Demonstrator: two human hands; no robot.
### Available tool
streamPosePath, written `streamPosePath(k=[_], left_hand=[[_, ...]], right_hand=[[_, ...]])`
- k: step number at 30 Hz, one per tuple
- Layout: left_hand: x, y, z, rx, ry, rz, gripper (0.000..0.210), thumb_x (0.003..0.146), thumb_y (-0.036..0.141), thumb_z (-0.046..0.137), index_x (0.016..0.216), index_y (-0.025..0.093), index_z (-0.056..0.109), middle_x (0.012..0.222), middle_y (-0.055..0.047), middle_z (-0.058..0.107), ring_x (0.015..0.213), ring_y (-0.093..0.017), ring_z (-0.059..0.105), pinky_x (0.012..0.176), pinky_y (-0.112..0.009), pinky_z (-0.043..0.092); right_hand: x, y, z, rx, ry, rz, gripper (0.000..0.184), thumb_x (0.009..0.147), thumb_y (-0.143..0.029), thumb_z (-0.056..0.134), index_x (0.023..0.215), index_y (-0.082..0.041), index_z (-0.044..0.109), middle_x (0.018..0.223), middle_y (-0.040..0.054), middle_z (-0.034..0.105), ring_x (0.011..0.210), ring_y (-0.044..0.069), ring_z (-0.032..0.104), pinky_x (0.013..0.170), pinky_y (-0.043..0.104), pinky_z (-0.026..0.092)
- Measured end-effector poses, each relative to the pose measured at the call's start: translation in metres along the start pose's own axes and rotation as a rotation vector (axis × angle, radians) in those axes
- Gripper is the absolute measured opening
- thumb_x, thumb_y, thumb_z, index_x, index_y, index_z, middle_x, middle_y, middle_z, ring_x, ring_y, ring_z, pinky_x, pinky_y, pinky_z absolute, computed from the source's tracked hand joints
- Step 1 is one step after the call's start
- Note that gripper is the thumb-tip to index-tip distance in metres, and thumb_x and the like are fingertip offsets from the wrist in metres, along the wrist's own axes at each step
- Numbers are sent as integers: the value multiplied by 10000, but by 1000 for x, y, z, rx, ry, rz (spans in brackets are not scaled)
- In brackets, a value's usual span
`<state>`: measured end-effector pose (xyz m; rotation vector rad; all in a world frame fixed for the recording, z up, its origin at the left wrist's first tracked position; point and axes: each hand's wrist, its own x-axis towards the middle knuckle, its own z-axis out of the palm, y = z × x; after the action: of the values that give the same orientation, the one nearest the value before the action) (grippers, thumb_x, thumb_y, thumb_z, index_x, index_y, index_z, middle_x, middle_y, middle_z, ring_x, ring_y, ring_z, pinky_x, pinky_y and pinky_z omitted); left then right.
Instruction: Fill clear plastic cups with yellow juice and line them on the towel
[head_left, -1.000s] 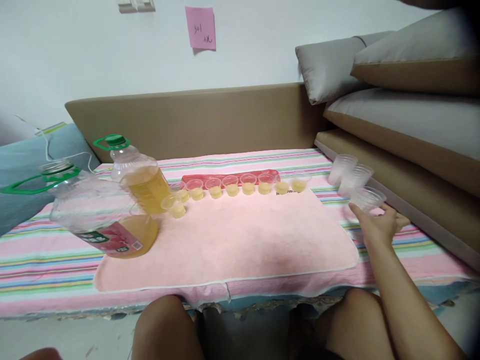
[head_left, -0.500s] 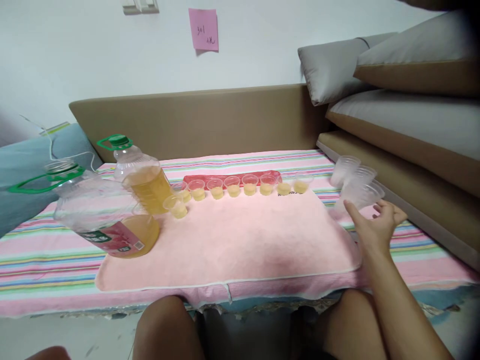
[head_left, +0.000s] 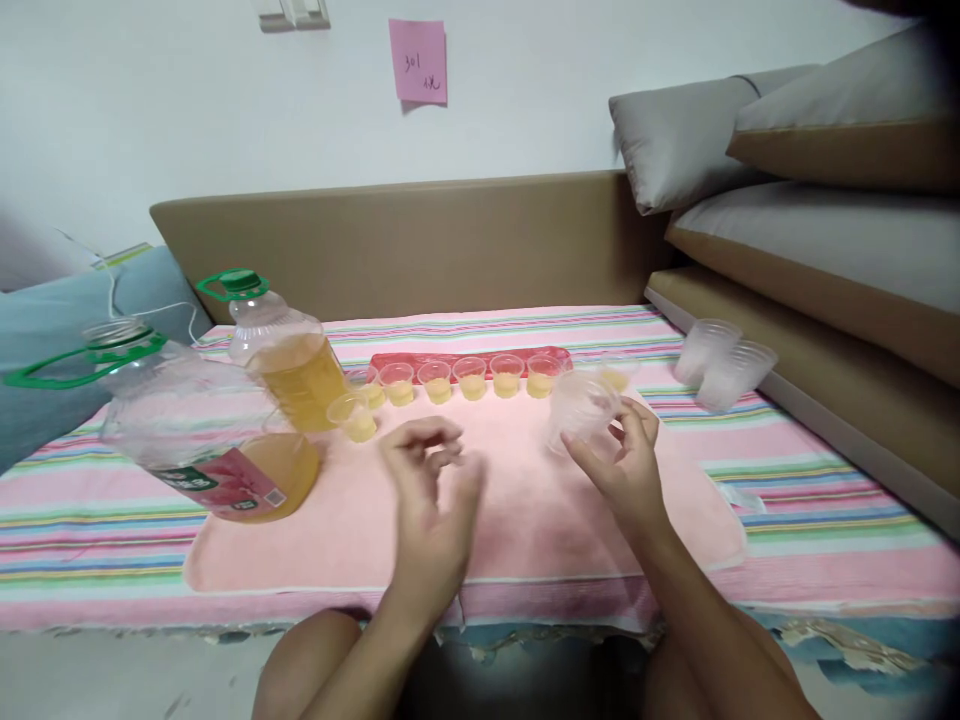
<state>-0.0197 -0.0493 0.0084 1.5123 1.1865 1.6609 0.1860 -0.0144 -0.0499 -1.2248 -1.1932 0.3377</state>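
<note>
Right hand: right hand [head_left: 630,460] is clamped lightly on a frosted clear plastic cup [head_left: 583,410], maybe several nested; blur hides the count. Thumb near side, fingers on the right.
Held cup: over the right half of the plain pink cloth mat [head_left: 517,525], in view overlapping the filled row.
Left hand: left hand [head_left: 431,490] hangs over mat centre, fingers curled, thumb apart, nothing visible in it; blurred.
Filled cups: row of clear plastic cups with pale yellow liquid [head_left: 471,382] along mat's far edge; one nearer, at mat's left.
Bottles: large clear uncapped bottle with pink label [head_left: 225,480] at mat's left edge; green-capped clear bottle of yellow liquid [head_left: 292,375] by mat's far-left corner.
Spare cups: two frosted clear cup stacks [head_left: 731,375], off mat's far-right side.
Handling: thin walls likely dent, so pinch lightly near the rim; keep knuckles off the filled row; left fingers could steady the base.
</note>
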Motion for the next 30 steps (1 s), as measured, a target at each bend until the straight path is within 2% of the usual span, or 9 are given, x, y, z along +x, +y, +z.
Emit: streamPosePath(k=[3,5,9,12,16,20,30], left_hand=[[9,-10,23,8,-179,-5,673,806,443,859,1278,286,406,1392,-119,497,1265,-281,550,1058,-506,499],[17,-16,39,-20,-293,-38,795,768,446,874,1325,294,327,1466,-148,431,1378,-309,480,1154,-565,410],[25,-27,57,-146,-373,-96,886,740,428,879,1341,290,243,1487,-167,425,1463,-314,412,1233,-591,297],[24,-33,58,-200,-390,-122,878,737,386,880,1337,290,247,1471,-147,439,1465,-295,414,1233,-556,306],[21,-37,57,-185,-385,-89,836,767,335,855,1347,301,254,1413,-102,446,1429,-263,435,1215,-505,325],[20,-37,56,-184,-327,-66,796,773,349,835,1324,287,264,1369,-101,461,1387,-266,452,1214,-508,299],[15,-38,54,-168,-275,-37,744,789,323,805,1316,270,282,1329,-90,470,1337,-244,482,1195,-476,299]], right_hand=[[-2,3,5,-11,17,11,702,769,-664,833,1254,-200,629,1381,152,440,1367,378,434,1151,595,392],[-4,5,5,1,6,0,715,785,-666,835,1287,-205,620,1390,155,441,1361,379,446,1126,604,418],[-10,6,0,20,-52,-50,674,853,-621,828,1346,-213,614,1426,157,412,1375,372,447,1094,588,466],[-16,8,-1,11,-91,-80,624,891,-556,847,1368,-226,615,1453,143,397,1373,354,459,1105,549,474],[-22,11,2,11,-150,-134,613,917,-484,866,1410,-242,593,1462,137,391,1384,347,451,1092,529,481],[-26,9,5,23,-157,-111,624,932,-515,852,1419,-240,574,1455,145,406,1385,363,440,1110,589,444],[-27,6,8,13,-142,-92,603,933,-535,839,1393,-233,592,1456,141,402,1386,365,443,1094,617,454]])
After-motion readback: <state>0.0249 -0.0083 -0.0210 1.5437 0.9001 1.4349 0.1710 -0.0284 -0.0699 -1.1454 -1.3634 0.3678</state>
